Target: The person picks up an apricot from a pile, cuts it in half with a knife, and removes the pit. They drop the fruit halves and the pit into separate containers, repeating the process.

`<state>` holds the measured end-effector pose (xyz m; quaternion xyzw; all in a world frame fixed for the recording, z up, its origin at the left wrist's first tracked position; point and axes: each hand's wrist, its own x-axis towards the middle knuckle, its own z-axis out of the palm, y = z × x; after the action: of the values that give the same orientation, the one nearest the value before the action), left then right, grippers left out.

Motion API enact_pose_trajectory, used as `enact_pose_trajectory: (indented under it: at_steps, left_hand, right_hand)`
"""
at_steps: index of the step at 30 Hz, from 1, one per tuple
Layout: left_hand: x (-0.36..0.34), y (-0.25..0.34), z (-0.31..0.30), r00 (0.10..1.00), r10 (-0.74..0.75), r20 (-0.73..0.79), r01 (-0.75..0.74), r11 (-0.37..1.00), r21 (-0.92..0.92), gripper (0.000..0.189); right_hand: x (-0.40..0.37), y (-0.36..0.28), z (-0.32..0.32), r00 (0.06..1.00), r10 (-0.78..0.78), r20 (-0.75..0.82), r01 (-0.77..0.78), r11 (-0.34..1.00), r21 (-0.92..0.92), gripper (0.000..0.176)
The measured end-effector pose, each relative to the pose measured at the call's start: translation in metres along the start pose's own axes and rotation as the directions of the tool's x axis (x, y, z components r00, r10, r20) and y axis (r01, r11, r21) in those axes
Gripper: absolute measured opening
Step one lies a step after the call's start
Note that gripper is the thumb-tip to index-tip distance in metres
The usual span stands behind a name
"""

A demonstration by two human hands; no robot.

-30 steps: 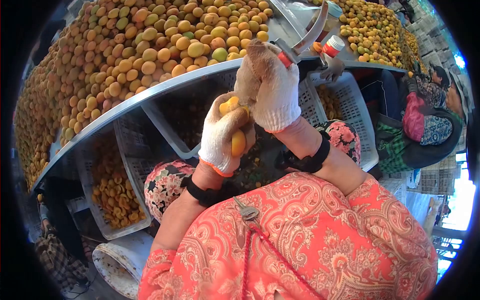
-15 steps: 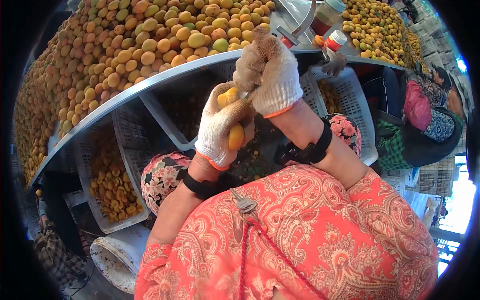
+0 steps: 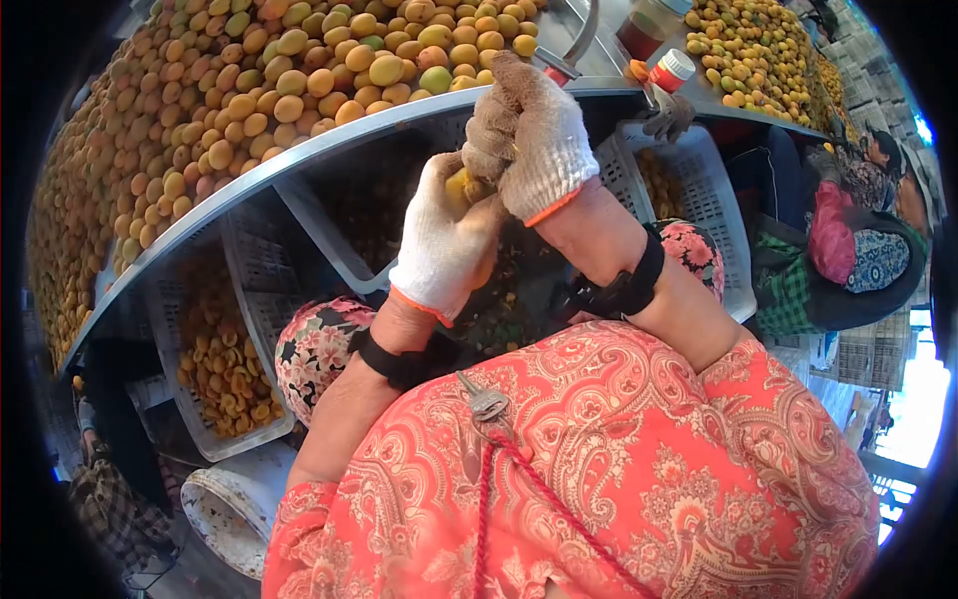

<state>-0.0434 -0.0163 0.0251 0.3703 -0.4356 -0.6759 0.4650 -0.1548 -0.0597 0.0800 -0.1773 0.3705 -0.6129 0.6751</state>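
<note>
My left hand [image 3: 446, 240], in a white and brown knit glove, is closed around a yellow apricot [image 3: 462, 190] that shows between thumb and fingers. Against it is my right hand [image 3: 527, 140], in the same kind of glove, its fingers curled in a fist. What the right fist holds is hidden by its fingers. Both hands meet in front of the metal table's rim [image 3: 259, 172]. Many orange and yellow apricots [image 3: 289, 82] are heaped on the table beyond.
Crates [image 3: 269, 329] stand under the table, the left one with split apricots [image 3: 228, 384]. Another crate [image 3: 733, 250] is at the right. A dirty white bucket [image 3: 235, 514] sits lower left. A red jar [image 3: 672, 72] and a hooked blade [image 3: 582, 40] are on the table. People sit at right and left.
My left hand has turned, and the second fruit seen under its fingers is now mostly hidden. The right fist has shifted slightly left and remains closed. The view has moved a little.
</note>
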Motion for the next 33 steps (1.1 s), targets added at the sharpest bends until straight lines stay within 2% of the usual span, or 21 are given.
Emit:
enact_pose_trajectory:
  at_steps: [1, 2, 3, 5, 6, 7, 8, 9, 10, 12, 13, 15, 16, 17, 19, 20, 21, 25, 27, 28, 33]
  left_hand:
    - [0.005, -0.009, -0.001, 1.000, -0.001, 0.006, 0.001, 1.000, 0.001, 0.038]
    - [0.011, -0.025, -0.006, 0.967, 0.256, 0.006, -0.247, 0.925, 0.289, 0.036]
    - [0.013, -0.028, -0.007, 0.870, 0.487, 0.078, -0.447, 0.712, 0.542, 0.034]
    - [0.012, -0.031, -0.013, 0.875, 0.470, 0.111, -0.429, 0.652, 0.625, 0.033]
    - [0.010, -0.028, -0.013, 0.881, 0.450, 0.145, -0.412, 0.578, 0.705, 0.031]
    - [0.010, -0.022, -0.010, 0.880, 0.453, 0.146, -0.414, 0.577, 0.704, 0.031]
    - [0.009, -0.016, -0.005, 0.964, 0.263, 0.032, -0.228, 0.763, 0.605, 0.029]
    - [0.010, -0.012, -0.002, 0.998, 0.041, -0.046, -0.014, 0.884, 0.468, 0.028]
    - [0.013, -0.015, -0.003, 0.998, 0.045, -0.044, -0.020, 0.884, 0.468, 0.028]
    - [0.022, -0.024, -0.010, 0.997, 0.072, -0.024, -0.071, 0.996, 0.056, 0.022]
    - [0.020, -0.020, -0.014, 0.996, 0.078, -0.033, -0.077, 0.996, 0.054, 0.022]
    - [0.012, -0.005, -0.021, 0.981, -0.186, 0.058, 0.193, 0.963, -0.186, 0.018]
    - [0.009, 0.003, -0.013, 0.987, -0.158, -0.042, 0.148, 0.974, -0.174, 0.025]
    - [0.010, 0.005, -0.017, 0.988, -0.145, -0.052, 0.134, 0.976, -0.172, 0.025]
    - [0.012, 0.001, -0.031, 0.953, -0.301, 0.022, 0.285, 0.875, -0.392, 0.039]
    - [0.016, 0.000, -0.033, 0.923, -0.378, -0.066, 0.327, 0.865, -0.382, 0.049]
    - [0.010, 0.002, -0.035, 0.904, -0.414, -0.109, 0.344, 0.854, -0.392, 0.048]
    - [0.001, -0.015, -0.047, 0.855, -0.495, -0.155, 0.439, 0.849, -0.293, 0.035]
    - [-0.002, -0.017, -0.050, 0.881, -0.473, -0.017, 0.462, 0.867, -0.189, 0.026]
    - [-0.004, -0.022, -0.048, 0.895, -0.445, -0.007, 0.433, 0.875, -0.218, 0.028]
    - [-0.003, 0.000, -0.034, 0.877, -0.464, -0.126, 0.439, 0.879, -0.187, 0.023]
  right_hand:
    - [0.001, -0.001, -0.001, 0.999, 0.031, -0.038, -0.031, 0.999, -0.008, 0.039]
    - [0.002, 0.000, -0.001, 0.997, 0.030, -0.071, -0.032, 0.999, -0.022, 0.037]
    - [0.001, -0.001, -0.003, 0.997, 0.029, -0.074, -0.030, 0.999, -0.023, 0.037]
    - [0.000, 0.000, -0.006, 0.984, 0.143, -0.105, -0.144, 0.990, -0.006, 0.037]
    - [-0.003, 0.002, -0.002, 0.976, 0.142, -0.166, -0.151, 0.987, -0.046, 0.036]
    - [-0.003, 0.002, 0.001, 0.977, 0.140, -0.164, -0.149, 0.988, -0.046, 0.036]
    - [-0.003, 0.000, 0.003, 0.975, 0.125, -0.184, -0.137, 0.989, -0.053, 0.037]
    - [-0.003, -0.002, 0.004, 0.973, 0.110, -0.205, -0.125, 0.990, -0.059, 0.037]
    - [-0.002, -0.002, 0.003, 0.974, 0.106, -0.203, -0.120, 0.991, -0.061, 0.037]
    - [0.003, -0.003, -0.004, 0.998, 0.009, -0.054, -0.005, 0.996, 0.084, 0.037]
    - [0.007, -0.009, -0.009, 1.000, -0.019, 0.004, 0.018, 0.994, 0.111, 0.035]
    - [0.007, -0.017, -0.021, 0.976, -0.146, 0.163, 0.172, 0.973, -0.156, 0.030]
    - [-0.003, -0.024, -0.016, 0.990, -0.060, 0.127, 0.099, 0.940, -0.325, 0.024]
    - [-0.008, -0.024, -0.016, 0.988, -0.057, 0.143, 0.102, 0.940, -0.325, 0.024]
    - [-0.015, -0.017, -0.015, 0.995, 0.053, 0.082, 0.015, 0.747, -0.664, 0.019]
    - [-0.017, -0.012, -0.017, 0.993, 0.079, 0.089, 0.001, 0.744, -0.668, 0.015]
    - [-0.016, -0.005, -0.023, 0.993, 0.110, 0.037, -0.060, 0.756, -0.652, 0.014]
    - [-0.024, -0.005, -0.034, 0.984, 0.166, 0.060, -0.093, 0.775, -0.625, 0.014]
    - [-0.025, -0.005, -0.036, 0.978, 0.195, 0.073, -0.115, 0.798, -0.591, 0.013]
    - [-0.028, -0.003, -0.034, 0.976, 0.199, 0.091, -0.107, 0.798, -0.593, 0.013]
    - [-0.046, -0.009, -0.028, 0.980, 0.174, 0.095, -0.093, 0.824, -0.559, 0.012]
